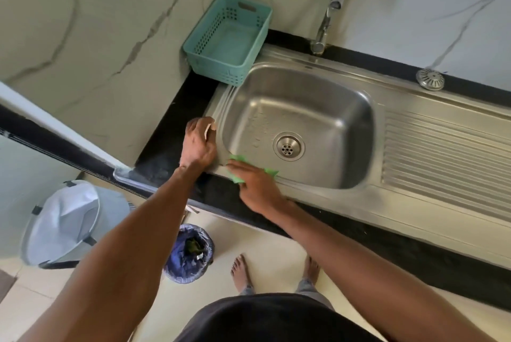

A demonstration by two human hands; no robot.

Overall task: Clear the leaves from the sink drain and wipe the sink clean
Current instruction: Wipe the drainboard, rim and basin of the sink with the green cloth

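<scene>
The stainless steel sink [343, 109] has a bare basin, and its round drain [289, 146] shows no leaves. My right hand [255, 185] presses a green cloth [238, 160] flat on the sink's near-left rim, with cloth corners sticking out on both sides. My left hand [199, 142] rests on the rim at the sink's left edge, next to the black counter [171, 137], its fingers spread and holding nothing. Water droplets dot the left part of the basin floor.
A teal plastic basket [231, 37] stands at the sink's back-left corner, a tap [329, 12] behind the basin. A metal strainer lid [430, 79] lies at the back right. On the floor are a bin with a purple liner [189, 253] holding dark leaves and a white bucket [66, 223].
</scene>
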